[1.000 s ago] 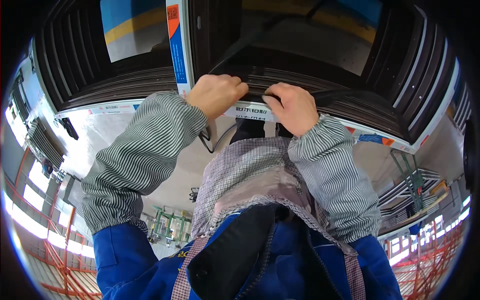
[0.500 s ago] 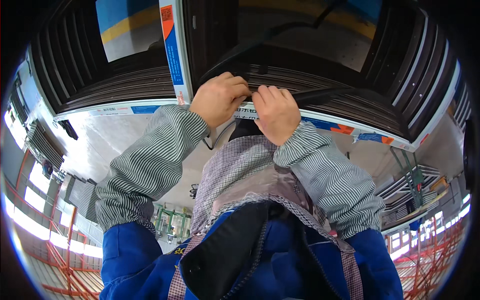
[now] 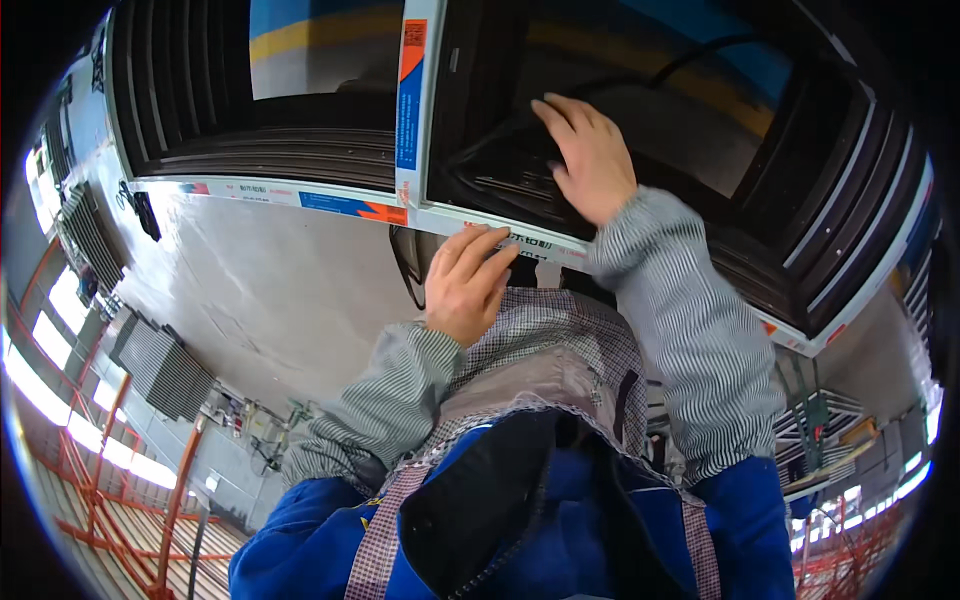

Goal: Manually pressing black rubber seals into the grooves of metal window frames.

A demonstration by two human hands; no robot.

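White frame (image 3: pixel 440 219), twelve o'clock: left hand (image 3: pixel 466 285) half-open, fingertips on edge; right hand (image 3: pixel 595 160) loosely open, one o'clock, hold unclear.

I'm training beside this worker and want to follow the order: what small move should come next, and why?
Probably bring the right hand to the black strip arching over the dark pane: that hand is spread above the pane, apparently holding nothing, while the left hand has its fingers on the frame's pale edge.
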